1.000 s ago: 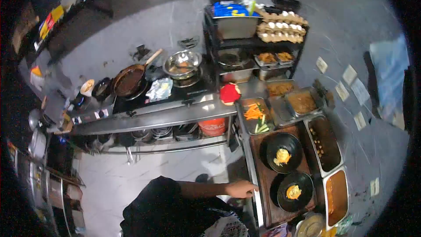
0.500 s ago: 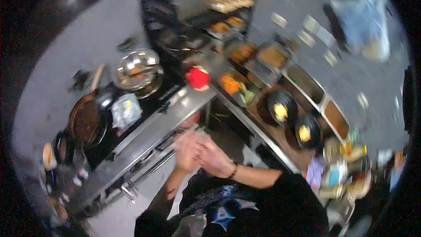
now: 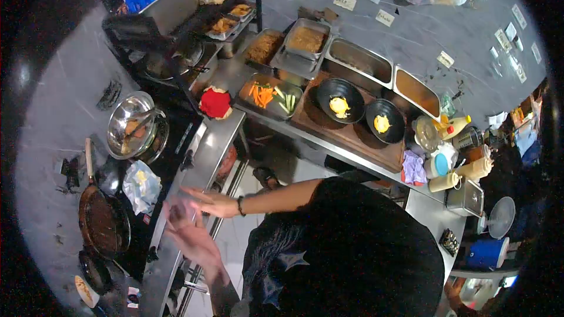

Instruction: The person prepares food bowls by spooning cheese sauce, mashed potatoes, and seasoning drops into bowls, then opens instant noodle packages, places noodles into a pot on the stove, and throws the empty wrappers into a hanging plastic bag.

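Observation:
My right hand [image 3: 214, 204], with a dark band at the wrist, reaches left across my body, fingers stretched out. Below and beside it is my left hand [image 3: 191, 238], palm upward, its fingers apart and partly blurred. The two hands are close, their fingertips overlapping in view; I cannot tell if they touch. No object shows in either. Both are over the steel front edge [image 3: 154, 264] of the stove counter. Nearest to them lies a crumpled plastic bag [image 3: 142, 186] with something pale in it. Beyond it stands a brown-coated pan [image 3: 101, 223] with a wooden handle.
Steel bowls [image 3: 130, 126] stand at the back left. A red cloth bundle [image 3: 215, 103] sits at the counter corner. Two black bowls [image 3: 330, 93] [image 3: 395, 132] hold yellow food on a brown board [image 3: 358, 147]. A tray [image 3: 292, 89] holds carrot and cucumber sticks. Squeeze bottles [image 3: 474, 168] are at right.
My hands, pressed together half a second ago, have moved left toward the stove and come partly apart. The camera has turned, so the counters appear shifted left and up.

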`<action>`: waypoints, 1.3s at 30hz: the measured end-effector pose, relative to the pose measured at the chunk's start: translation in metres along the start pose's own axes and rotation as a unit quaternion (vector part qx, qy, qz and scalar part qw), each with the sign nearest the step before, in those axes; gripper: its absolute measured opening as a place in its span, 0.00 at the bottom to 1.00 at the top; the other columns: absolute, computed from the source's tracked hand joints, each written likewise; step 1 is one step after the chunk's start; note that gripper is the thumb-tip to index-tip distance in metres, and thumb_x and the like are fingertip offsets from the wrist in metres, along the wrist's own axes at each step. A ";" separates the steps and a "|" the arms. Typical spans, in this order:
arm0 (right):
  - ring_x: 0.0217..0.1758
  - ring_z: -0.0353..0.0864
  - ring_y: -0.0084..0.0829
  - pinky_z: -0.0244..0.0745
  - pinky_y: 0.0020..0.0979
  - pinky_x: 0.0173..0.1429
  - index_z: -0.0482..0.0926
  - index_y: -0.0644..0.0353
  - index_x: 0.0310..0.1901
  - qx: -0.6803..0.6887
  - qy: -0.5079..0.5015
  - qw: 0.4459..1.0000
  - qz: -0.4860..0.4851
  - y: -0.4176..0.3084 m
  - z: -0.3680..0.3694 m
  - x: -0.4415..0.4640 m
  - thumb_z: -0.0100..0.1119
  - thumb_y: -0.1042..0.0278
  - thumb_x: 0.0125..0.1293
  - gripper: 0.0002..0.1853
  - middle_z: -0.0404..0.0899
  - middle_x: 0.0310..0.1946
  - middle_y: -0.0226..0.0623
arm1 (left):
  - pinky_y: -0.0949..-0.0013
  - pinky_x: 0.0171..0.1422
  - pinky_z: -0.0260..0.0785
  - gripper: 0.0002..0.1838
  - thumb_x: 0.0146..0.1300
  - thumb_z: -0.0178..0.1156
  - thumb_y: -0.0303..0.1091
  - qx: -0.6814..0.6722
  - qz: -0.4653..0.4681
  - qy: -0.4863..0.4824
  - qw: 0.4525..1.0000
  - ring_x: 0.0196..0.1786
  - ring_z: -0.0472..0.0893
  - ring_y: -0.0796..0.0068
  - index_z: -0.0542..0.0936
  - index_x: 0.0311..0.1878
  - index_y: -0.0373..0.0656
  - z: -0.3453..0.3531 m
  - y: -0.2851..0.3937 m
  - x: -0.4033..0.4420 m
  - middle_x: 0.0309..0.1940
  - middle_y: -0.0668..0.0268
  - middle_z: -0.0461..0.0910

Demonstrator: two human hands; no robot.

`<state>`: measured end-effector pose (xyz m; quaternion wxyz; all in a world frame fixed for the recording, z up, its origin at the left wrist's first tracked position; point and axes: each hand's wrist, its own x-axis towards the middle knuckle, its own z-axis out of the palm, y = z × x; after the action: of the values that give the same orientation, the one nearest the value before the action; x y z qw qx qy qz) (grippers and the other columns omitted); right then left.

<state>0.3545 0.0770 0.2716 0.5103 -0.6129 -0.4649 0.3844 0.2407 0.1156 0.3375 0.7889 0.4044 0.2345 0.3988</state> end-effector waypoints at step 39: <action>0.54 0.71 0.44 0.69 0.42 0.55 0.72 0.60 0.53 -0.173 0.071 0.813 -0.551 -0.009 -0.149 0.136 0.59 0.69 0.55 0.22 0.69 0.52 0.45 | 0.64 0.45 0.69 0.21 0.70 0.46 0.45 -0.061 0.046 0.037 0.996 0.40 0.74 0.72 0.68 0.61 0.48 0.032 0.052 0.096 0.40 0.67 0.76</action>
<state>0.5313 0.1686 0.3086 0.5537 -0.3580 -0.7461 -0.0927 0.2949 0.1987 0.3937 0.7838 0.3504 0.2201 0.4632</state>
